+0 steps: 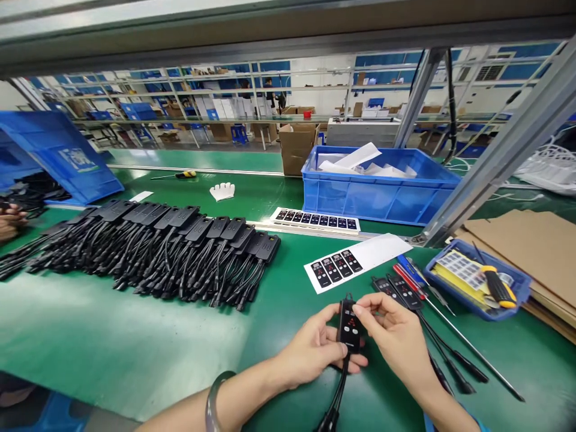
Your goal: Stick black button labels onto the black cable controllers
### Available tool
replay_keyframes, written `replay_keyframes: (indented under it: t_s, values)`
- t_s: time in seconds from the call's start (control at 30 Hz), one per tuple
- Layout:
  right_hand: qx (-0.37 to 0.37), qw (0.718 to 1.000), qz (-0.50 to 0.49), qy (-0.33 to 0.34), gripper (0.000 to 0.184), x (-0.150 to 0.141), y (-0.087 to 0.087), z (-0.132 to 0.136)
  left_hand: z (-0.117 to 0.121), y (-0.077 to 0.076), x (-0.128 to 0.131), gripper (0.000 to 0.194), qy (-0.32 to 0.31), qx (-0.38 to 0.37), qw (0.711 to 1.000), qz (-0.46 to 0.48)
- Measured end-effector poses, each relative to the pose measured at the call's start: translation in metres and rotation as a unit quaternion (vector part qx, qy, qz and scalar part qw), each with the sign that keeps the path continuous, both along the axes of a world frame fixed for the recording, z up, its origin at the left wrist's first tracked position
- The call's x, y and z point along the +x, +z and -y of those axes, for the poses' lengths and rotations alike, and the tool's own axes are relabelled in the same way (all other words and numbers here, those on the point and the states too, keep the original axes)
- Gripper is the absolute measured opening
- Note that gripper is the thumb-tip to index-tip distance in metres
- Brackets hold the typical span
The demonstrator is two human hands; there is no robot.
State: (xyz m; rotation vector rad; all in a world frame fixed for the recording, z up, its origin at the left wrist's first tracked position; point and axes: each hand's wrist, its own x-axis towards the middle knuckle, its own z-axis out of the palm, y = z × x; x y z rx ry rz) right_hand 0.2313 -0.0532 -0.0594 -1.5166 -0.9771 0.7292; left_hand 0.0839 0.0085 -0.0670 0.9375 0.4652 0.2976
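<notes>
My left hand [321, 345] is closed around a small black control box [349, 330] with cables hanging below it. The box stands nearly upright, and a black label with red marks and pale buttons covers its face. At the label's upper right edge, the thumb and fingertips of my right hand [391, 330] pinch together; exactly how they grip it is partly hidden. A white label sheet [382, 251] with several black labels lies just beyond my hands. Beside my right hand rest two labelled boxes [407, 292] with cables.
Several black boxes with cables [180, 252] form a long row at left. A white glove [222, 191], a label strip [315, 219] and a blue bin [373, 192] lie beyond. Right are a long screwdriver [472, 342] and a small blue tray [524, 288]. Another person's hand [12, 219] shows far left.
</notes>
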Motion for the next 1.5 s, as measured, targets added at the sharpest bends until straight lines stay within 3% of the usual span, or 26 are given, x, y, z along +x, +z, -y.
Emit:
replay_keyframes:
  t_s: [0.7,0.93,1.1,1.23,1.4,1.43,1.5]
  values:
    - [-0.006,0.999,0.028,-0.018,0.019,0.0,-0.004,0.0,0.001,0.0,0.001,0.063,-0.007,0.034,0.999,-0.003]
    - [-0.005,0.979,0.203,-0.025,0.021,0.009,-0.012,-0.002,-0.002,-0.002,0.001,0.055,-0.006,0.001,1.0,0.011]
    - [-0.065,0.989,0.109,0.07,0.036,0.008,-0.022,-0.007,-0.006,-0.002,0.001,0.037,0.01,-0.03,0.999,0.016]
    - [-0.075,0.984,0.102,0.128,0.048,0.0,-0.027,-0.006,-0.007,-0.004,0.002,0.03,0.032,-0.046,0.998,0.014]
    - [-0.065,0.978,0.066,0.188,0.092,-0.006,-0.024,-0.002,-0.007,-0.001,0.002,0.03,0.082,-0.044,0.995,0.042]
    - [-0.057,0.978,0.051,0.195,0.092,-0.005,-0.024,-0.002,-0.007,-0.001,0.002,0.031,0.085,-0.039,0.995,0.046]
    - [-0.049,0.979,0.033,0.194,0.076,-0.004,-0.023,-0.002,-0.007,-0.001,0.003,0.035,0.08,-0.027,0.995,0.043]
